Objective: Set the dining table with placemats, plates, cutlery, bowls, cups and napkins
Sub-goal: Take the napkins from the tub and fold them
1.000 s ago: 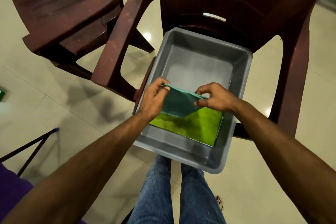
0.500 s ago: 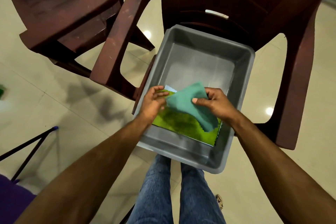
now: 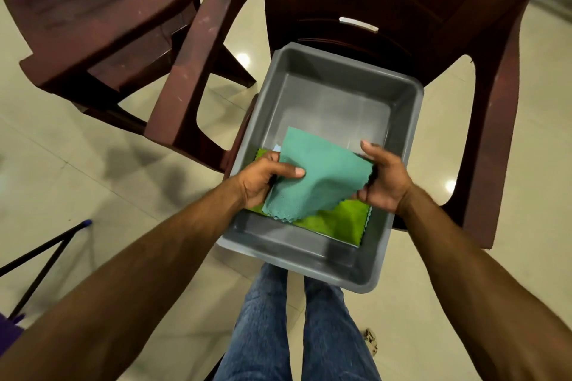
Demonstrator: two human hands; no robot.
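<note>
Fingers of the left hand [image 3: 263,176] curl round the left edge of the teal napkin [image 3: 315,176], thumb on top; fingers of the right hand [image 3: 383,179] pinch its right edge. Both hands hold the cloth spread just above the near half of the grey tub [image 3: 399,120], probably to separate one napkin from the stack and keep it flat for carrying. A green napkin [image 3: 337,221] lies on the tub floor beneath, with a pale corner [image 3: 277,148] showing at its far left. The tub rests on a brown chair [image 3: 489,133]. Compared with a second ago, the teal napkin has been unfolded from a narrow fold into an open sheet.
</note>
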